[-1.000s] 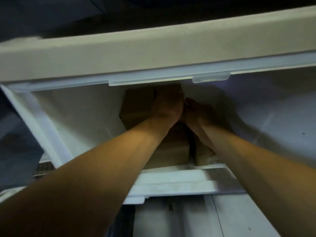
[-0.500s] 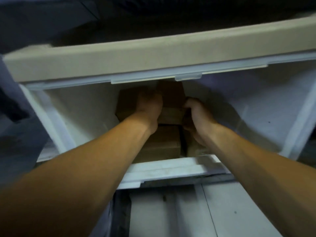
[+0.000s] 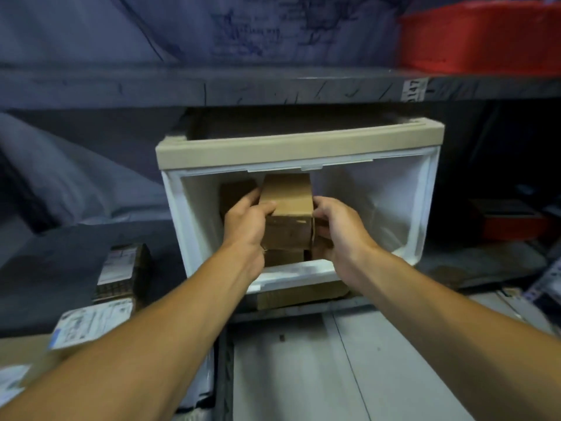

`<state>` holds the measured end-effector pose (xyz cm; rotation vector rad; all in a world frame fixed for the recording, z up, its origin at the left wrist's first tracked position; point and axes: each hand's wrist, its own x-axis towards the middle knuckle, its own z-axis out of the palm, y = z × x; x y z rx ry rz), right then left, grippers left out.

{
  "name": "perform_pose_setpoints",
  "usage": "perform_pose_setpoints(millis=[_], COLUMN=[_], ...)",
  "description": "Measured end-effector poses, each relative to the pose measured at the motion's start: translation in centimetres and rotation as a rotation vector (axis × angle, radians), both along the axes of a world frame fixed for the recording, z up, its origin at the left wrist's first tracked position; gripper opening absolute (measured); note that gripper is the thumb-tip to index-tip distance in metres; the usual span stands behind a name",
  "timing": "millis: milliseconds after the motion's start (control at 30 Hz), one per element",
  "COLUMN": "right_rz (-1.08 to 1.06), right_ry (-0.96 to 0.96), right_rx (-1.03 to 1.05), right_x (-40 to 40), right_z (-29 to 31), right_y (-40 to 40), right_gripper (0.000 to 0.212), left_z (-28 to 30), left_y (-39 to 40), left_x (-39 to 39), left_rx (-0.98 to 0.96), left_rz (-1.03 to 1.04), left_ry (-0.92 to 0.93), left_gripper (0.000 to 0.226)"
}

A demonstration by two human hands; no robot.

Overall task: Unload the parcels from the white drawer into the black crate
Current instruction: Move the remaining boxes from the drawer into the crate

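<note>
Between both hands (image 3: 291, 229), parcel (image 3: 287, 205) stands upright

I saw a plain brown cardboard box (image 3: 287, 205), a white drawer (image 3: 420, 208) with a beige top band (image 3: 297, 144), a red bin (image 3: 482, 38), a dark grey shelf (image 3: 212, 86), white printed labels (image 3: 88, 326) on brown parcels.

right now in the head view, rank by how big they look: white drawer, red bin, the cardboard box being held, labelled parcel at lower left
1. white drawer, clearly largest
2. red bin, cut off by the frame edge
3. and 4. cardboard box and labelled parcel: they look alike, and the parcel is nearer the camera, so no ranking
</note>
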<state>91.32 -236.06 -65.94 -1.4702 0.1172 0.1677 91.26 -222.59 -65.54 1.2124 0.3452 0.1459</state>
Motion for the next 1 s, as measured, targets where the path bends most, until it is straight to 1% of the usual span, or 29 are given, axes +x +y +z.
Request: perform_pose_setpoints(millis=[200, 300, 400, 500, 567, 600, 667, 733, 800, 833, 933, 967, 1000], right_rz=[0.0, 0.035, 0.072, 0.098, 0.1, 0.089, 0.04, 0.009, 0.047, 0.088, 0.225, 0.265, 0.301], right_ry=[-0.035, -0.028, -0.042, -0.035, -0.013, -0.006, 0.022, 0.06, 0.096, 0.107, 0.089, 0.072, 0.057], right_rx=[0.045, 0.025, 0.001, -0.006, 0.0, -0.001, 0.011, 0.038, 0.077, 0.096, 0.113, 0.095, 0.076], right_x=[-5.3, -7.2, -8.3, -8.8, -9.4, -9.5, -9.4, -9.1, -9.0, -9.1, -9.4, -9.5, -9.5], right_z=[2.4, 3.0, 2.8, 2.0, 1.8, 1.7, 1.7, 1.9, 2.0, 2.0, 2.1, 2.2, 2.2], right_y=[-0.1, 0.0, 0.5, 1.1, 1.4, 1.3, 0.9, 0.4, -0.1, -0.2, -0.4, -0.4, -0.5], right_gripper=[0.037, 0.038, 0.035, 0.032, 0.029, 0.029, 0.039, 0.059, 0.074, 0.073, 0.051, 0.046, 0.047], left_z=[1.8, 2.6, 2.7, 2.7, 2.7, 2.7, 2.7, 2.7, 2.7, 2.7, 2.7, 2.7, 2.7], left_y=[0.6, 1.4, 2.6, 3.8, 4.8, 5.2, 5.9, 6.4, 6.8, 6.9, 7.0, 7.0, 7.1], left_x=[-5.3, -7.2, -8.4, -9.3, -9.7, -9.8, -10.0, -10.2, -10.3, -10.4, -10.6, -10.7, -10.8], left_rx=[0.019, 0.01, 0.003, 0.034, 0.026, 0.033, 0.058, 0.073, 0.085, 0.095, 0.109, 0.104, 0.096], left_rz=[-0.08, -0.083, -0.025, 0.04, 0.055, 0.05, 0.032, 0.015, -0.019, -0.042, -0.114, -0.132, -0.15], left_ry=[-0.019, -0.001, 0.014, 0.035, 0.056, 0.065, 0.083, 0.089, 0.091, 0.094, 0.108, 0.117, 0.129], left_gripper=[0.045, 0.037, 0.032, 0.018, 0.007, 0.005, 0.004, 0.005, 0.006, 0.007, 0.014, 0.016, 0.018])
